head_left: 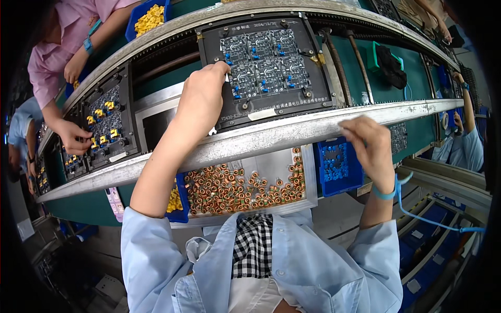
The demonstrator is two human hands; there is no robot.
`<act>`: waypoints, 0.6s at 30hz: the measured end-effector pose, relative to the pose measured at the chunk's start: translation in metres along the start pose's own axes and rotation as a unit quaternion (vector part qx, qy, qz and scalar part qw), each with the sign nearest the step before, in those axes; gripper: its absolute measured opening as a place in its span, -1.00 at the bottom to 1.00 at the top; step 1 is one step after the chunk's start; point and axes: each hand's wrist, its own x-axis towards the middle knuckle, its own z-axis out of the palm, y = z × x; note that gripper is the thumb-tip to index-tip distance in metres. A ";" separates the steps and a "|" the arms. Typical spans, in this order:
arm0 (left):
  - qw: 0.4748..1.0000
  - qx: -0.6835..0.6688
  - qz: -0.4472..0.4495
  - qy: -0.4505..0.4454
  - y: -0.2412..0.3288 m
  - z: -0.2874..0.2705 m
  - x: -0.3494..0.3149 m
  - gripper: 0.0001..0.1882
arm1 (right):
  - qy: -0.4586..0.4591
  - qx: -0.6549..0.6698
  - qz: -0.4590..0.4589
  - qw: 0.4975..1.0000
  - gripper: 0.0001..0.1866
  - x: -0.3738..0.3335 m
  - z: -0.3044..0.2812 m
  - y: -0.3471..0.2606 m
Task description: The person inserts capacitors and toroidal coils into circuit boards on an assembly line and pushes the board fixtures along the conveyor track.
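A black fixture plate (pixel 211 44) lies on the conveyor and carries a panel of small circuit boards (pixel 263 65) dotted with blue components. My left hand (pixel 201 99) reaches over the front rail to the panel's left edge. Its fingers are closed at a board there, and whatever they pinch is hidden. My right hand (pixel 370 146) hovers by the front rail, above a blue bin (pixel 342 186) of small blue components (pixel 334 161). Thumb and fingers are drawn together; anything between them is too small to make out. A blue wrist strap (pixel 386 194) with a coiled cord circles my right wrist.
A metal tray (pixel 310 180) of copper-wound ring coils (pixel 224 188) sits before me, beside yellow parts (pixel 175 201) in a blue bin. The metal rail (pixel 292 130) crosses in front. At left, a co-worker's hand (pixel 73 136) touches another fixture (pixel 128 99). A green bin (pixel 371 57) holds black cloth.
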 end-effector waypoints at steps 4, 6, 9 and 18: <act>0.996 0.070 0.035 0.037 -0.007 0.013 -0.006 -0.81 | -0.048 0.073 0.003 0.996 -0.92 0.088 0.009 0.006; 0.990 0.088 0.090 0.069 -0.010 0.021 -0.008 -0.82 | -0.036 0.038 -0.023 0.998 -0.89 0.118 0.017 0.023; 0.985 0.099 0.113 0.082 -0.013 0.025 -0.007 -0.82 | -0.066 -0.065 -0.012 0.996 -0.89 0.152 0.027 0.030; 0.981 0.079 0.129 0.119 -0.022 0.021 -0.011 -0.82 | -0.167 -0.135 0.189 0.958 -0.92 0.193 0.039 -0.006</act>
